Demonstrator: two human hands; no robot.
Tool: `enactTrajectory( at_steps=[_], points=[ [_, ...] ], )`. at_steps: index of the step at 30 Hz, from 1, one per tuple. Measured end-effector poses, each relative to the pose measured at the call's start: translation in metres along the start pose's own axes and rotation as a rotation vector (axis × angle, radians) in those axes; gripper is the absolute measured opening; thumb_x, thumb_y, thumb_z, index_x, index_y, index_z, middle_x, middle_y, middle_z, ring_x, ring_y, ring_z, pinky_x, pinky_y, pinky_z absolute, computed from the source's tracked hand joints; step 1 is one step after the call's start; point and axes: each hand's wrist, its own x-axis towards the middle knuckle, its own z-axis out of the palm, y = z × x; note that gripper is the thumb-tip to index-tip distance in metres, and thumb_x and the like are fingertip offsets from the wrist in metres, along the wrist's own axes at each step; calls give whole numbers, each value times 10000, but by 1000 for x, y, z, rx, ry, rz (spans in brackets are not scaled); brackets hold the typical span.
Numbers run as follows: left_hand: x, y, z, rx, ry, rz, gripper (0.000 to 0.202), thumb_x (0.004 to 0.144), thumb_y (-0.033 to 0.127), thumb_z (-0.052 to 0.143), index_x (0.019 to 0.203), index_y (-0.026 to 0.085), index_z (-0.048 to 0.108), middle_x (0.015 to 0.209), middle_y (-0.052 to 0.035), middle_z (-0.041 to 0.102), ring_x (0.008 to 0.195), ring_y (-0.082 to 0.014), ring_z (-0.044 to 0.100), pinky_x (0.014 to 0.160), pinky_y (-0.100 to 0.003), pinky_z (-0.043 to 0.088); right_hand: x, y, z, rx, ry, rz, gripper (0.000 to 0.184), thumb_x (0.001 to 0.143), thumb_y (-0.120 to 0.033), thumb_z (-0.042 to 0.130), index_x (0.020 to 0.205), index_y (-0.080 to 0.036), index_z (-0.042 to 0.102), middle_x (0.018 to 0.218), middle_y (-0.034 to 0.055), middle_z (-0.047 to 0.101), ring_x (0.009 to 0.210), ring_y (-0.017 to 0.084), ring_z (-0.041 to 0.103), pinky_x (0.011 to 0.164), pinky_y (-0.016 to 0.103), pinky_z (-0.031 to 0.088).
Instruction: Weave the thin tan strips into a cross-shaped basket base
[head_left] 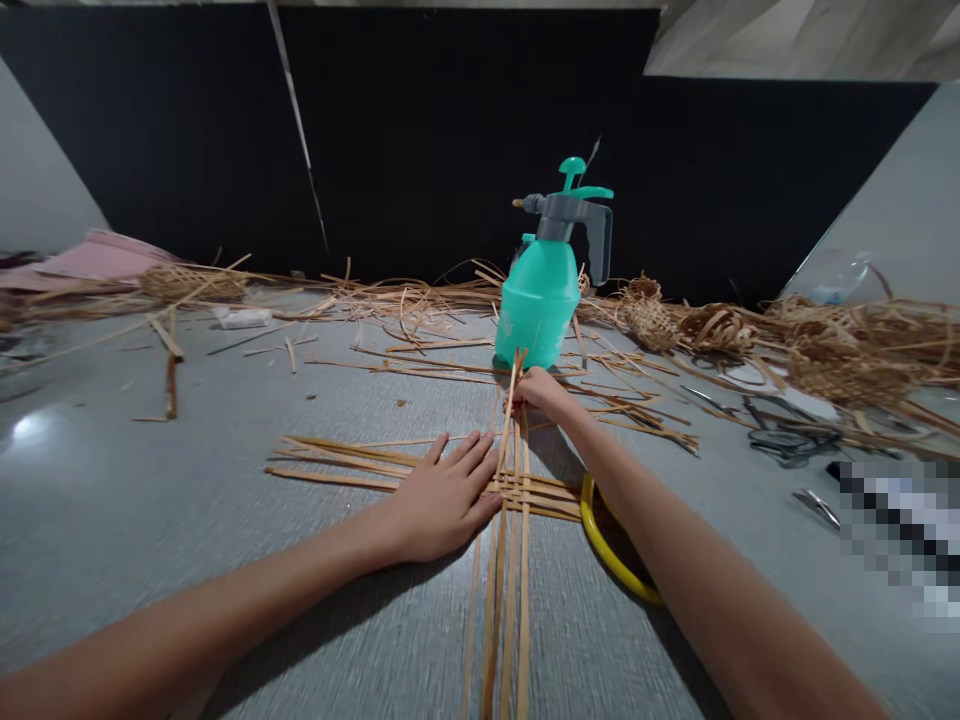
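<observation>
Left hand (442, 497) lies open and flat on woven strips (536, 495), right grip (544, 393) closed around one raised strip (510, 410)

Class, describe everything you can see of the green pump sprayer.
The pump sprayer is a rounded teal plastic bottle, standing upright on the grey table. A grey pump head on top carries a nozzle pointing left, a teal plunger knob and lever, and a grey handle. Weaving strips rise in front; contact cannot be told.
</observation>
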Motion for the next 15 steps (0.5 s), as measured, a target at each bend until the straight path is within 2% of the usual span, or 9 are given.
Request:
enactTrajectory(
  at_steps=[7,15],
  points=[
    [0,3,-5,-25,-45,-17,555,945,448,175,1420,163,191,1485,-83,141,1368,-232,127,1088,-457,91,-1,-4,5,12,9,19,303,872,-316,536,1118,-137,541,1119,86,558,937,198,574,785,378,493],
    [-2,5,-2,-49,14,-58,585,936,439,218,1409,95,212,1469,-107,203,1363,-229,154,1096,-451,120,-9,2,-3,81,49,-48,300,877,-312,530,1125,-143,530,1110,77,560,920,187,579,771,388,499]
  ],
)
